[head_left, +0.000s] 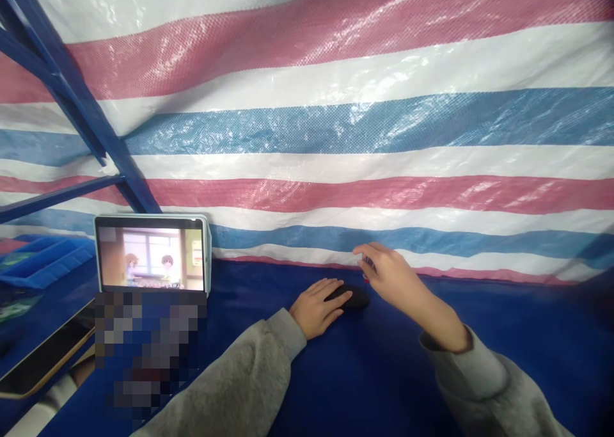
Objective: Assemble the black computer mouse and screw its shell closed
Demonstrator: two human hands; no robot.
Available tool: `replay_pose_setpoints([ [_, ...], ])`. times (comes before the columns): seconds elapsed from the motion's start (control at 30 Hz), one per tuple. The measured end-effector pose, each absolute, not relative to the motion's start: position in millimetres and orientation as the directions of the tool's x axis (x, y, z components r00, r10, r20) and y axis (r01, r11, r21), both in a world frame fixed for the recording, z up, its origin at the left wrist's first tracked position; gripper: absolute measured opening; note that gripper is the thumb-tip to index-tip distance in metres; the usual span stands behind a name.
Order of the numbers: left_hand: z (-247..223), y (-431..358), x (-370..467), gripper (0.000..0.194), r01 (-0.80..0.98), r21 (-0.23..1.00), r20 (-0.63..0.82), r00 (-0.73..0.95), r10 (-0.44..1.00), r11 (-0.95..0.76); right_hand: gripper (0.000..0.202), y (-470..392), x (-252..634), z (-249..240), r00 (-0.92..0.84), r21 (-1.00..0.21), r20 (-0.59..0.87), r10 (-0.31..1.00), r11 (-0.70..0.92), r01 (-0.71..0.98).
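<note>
My left hand (318,306) rests with spread fingers on the left part of a dark, rounded object (355,297) lying on the blue surface (336,379). To the right, my right hand (384,270) is raised a little, thumb and fingers curled toward each other. A small red bit (366,278) shows just beside its fingers; whether they hold it cannot be made out. Both arms wear grey sleeves.
A tablet (151,254) playing a cartoon stands at the left. Near it are a phone-like dark slab (52,350), a blue tray (48,261) and a blue metal frame (91,114). A striped plastic sheet (364,127) hangs behind.
</note>
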State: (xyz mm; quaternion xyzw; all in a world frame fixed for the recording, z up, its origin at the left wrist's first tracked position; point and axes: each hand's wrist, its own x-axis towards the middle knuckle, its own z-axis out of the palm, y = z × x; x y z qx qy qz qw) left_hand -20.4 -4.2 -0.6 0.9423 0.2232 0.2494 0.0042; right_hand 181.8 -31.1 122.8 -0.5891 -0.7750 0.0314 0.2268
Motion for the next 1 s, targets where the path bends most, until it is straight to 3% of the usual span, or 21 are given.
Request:
replay_pose_setpoints([
  [0.27,0.3,-4.9,-20.4,0.041,0.418,0.12,0.466,0.777,0.423,-0.9,0.03,-29.1,182.0,124.2,-0.161,-0.182,0.221,0.962,0.203,0.962],
  [0.47,-0.6,-4.5,-20.7,0.041,0.42,0.126,0.465,0.775,0.427,-0.899,0.034,-31.1,183.3,121.6,-0.194,-0.124,0.244,0.95,0.229,0.966],
  [1.0,0.7,-5.4,-20.1,0.041,0.425,0.115,0.464,0.776,0.427,-0.898,0.032,-33.0,180.9,121.8,-0.191,-0.138,0.256,0.948,0.232,0.963],
])
